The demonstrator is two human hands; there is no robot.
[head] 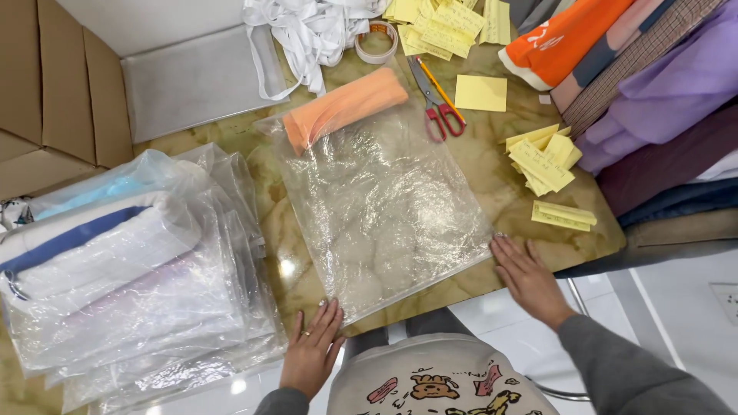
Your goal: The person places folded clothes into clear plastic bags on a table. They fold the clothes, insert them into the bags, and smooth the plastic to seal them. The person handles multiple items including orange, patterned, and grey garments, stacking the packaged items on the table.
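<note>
Clear plastic bag (380, 211) lies flat on the marbled table (492, 184), its long axis running from the near table edge away toward the far side, tilted slightly leftward at the top. An orange folded cloth (344, 106) sits at the bag's far end, lying crosswise to the bag's length; whether it is inside the bag mouth or resting on top cannot be told for certain.

Left hand (313, 350) rests flat, fingers spread and grasping nothing, with its fingertips at the bag's near edge by its left corner. Right hand (528, 278) is likewise flat and unclenched, fingertips touching the bag's near right corner. Both hands sit at the bag's near end; the cloth is well apart from either, across the full length of the bag.

Left of the bag, just beside it and slightly overlapping its edge region, stands a stack of bagged garments (131, 269). Right of the bag, red-handled scissors (437, 100) lie near its far right corner, and yellow paper slips (542, 161) are scattered farther right. Bare table shows along the bag's right side between bag and slips. Behind the bag's far end lie white straps (307, 34) and a tape roll (377, 42).
</note>
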